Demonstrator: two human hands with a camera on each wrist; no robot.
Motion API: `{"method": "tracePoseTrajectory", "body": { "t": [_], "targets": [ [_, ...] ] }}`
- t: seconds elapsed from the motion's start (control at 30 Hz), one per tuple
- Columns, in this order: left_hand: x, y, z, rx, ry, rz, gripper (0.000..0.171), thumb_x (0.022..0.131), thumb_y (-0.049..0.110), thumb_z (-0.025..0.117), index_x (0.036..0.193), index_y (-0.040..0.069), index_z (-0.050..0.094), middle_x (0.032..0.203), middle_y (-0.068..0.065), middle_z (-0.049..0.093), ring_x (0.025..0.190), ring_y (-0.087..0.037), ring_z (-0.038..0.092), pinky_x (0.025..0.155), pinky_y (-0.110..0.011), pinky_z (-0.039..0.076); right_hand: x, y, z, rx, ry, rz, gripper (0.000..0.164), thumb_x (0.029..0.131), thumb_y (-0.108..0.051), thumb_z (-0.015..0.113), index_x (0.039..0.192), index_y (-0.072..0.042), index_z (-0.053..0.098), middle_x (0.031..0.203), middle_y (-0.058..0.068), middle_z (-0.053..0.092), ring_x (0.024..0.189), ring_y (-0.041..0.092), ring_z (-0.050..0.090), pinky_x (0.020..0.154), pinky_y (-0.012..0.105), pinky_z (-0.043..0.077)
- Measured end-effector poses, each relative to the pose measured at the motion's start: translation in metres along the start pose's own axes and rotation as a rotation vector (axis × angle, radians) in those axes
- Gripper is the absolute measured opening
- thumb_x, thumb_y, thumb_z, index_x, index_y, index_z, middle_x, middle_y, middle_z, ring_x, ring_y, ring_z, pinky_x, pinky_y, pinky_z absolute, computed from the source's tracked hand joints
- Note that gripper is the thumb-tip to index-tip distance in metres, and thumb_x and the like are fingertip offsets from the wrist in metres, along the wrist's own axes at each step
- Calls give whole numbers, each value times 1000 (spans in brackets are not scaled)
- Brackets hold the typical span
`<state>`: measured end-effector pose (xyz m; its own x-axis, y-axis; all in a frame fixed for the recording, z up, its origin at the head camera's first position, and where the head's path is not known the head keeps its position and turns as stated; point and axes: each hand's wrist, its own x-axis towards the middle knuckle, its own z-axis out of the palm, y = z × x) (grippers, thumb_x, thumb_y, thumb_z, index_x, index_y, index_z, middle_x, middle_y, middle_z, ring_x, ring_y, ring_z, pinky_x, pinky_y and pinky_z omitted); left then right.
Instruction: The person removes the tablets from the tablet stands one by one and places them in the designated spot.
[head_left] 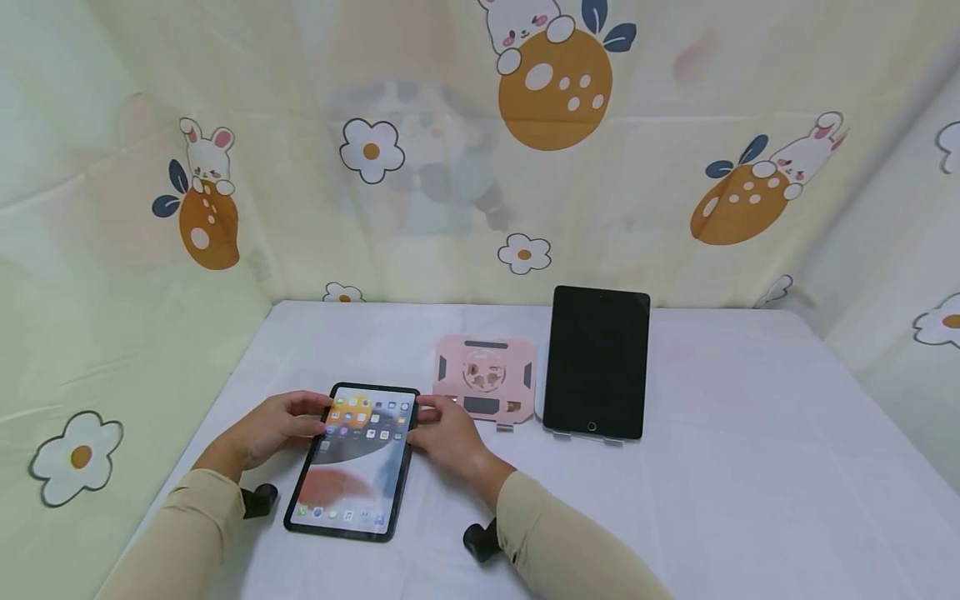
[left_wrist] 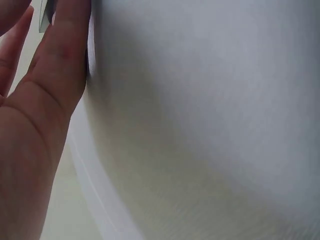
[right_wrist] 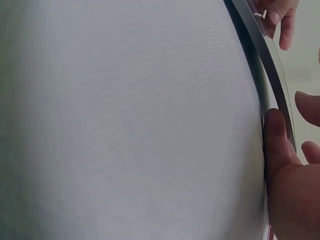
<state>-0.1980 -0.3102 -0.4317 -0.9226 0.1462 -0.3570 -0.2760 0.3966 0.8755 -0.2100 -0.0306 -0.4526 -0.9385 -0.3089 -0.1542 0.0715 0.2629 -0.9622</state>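
A tablet (head_left: 352, 467) with a black rim and a lit screen of app icons lies between the two hands at the left of the table. My left hand (head_left: 273, 429) holds its left side near the upper end. On the opposite side my right hand (head_left: 453, 442) grips the upper right edge. The right wrist view shows the tablet's edge (right_wrist: 272, 70) close up, with right-hand fingers (right_wrist: 276, 130) against it. In the left wrist view the left hand (left_wrist: 45, 90) fills the left side, and most of the tablet is out of sight.
A pink stand plate (head_left: 483, 379) with grey pads lies to the right of the lit tablet. Beside it a second tablet (head_left: 596, 362), its screen dark, leans on a clear-lipped stand. White cloth covers the table (head_left: 750, 467); a printed curtain (head_left: 450, 200) hangs behind.
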Motion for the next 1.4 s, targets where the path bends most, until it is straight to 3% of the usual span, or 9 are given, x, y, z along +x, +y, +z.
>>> {"method": "tracePoseTrajectory", "body": {
  "t": [0.3, 0.6, 1.03, 1.4],
  "targets": [
    [1, 0, -2, 38, 7, -2, 46, 94, 7, 65, 137, -5, 52, 141, -27, 50, 117, -34, 56, 94, -44, 53, -3, 0, 1, -1, -19, -33, 61, 82, 0, 77, 139, 1, 54, 117, 14, 64, 100, 22, 66, 88, 34, 55],
    [-2, 2, -2, 7, -11, 14, 47, 95, 6, 64, 138, -8, 50, 143, -27, 47, 114, -30, 58, 96, -43, 51, -8, -3, 4, -90, -36, -46, 63, 84, -6, 77, 142, 0, 53, 125, 12, 60, 103, 21, 58, 92, 36, 51],
    [-4, 1, -1, -1, -12, 31, 47, 95, 6, 63, 137, -11, 49, 141, -29, 47, 112, -29, 58, 93, -43, 53, -13, -7, 2, -122, -69, -50, 67, 86, -12, 77, 145, 1, 48, 130, 13, 57, 109, 24, 56, 96, 39, 49],
    [-5, 8, -1, 85, -20, 43, 48, 96, 9, 62, 137, -11, 48, 137, -28, 51, 111, -32, 58, 91, -45, 54, -18, -6, -11, -98, -126, -61, 67, 88, -19, 77, 145, -1, 48, 137, 13, 55, 115, 25, 59, 95, 40, 51]
  ]
}}
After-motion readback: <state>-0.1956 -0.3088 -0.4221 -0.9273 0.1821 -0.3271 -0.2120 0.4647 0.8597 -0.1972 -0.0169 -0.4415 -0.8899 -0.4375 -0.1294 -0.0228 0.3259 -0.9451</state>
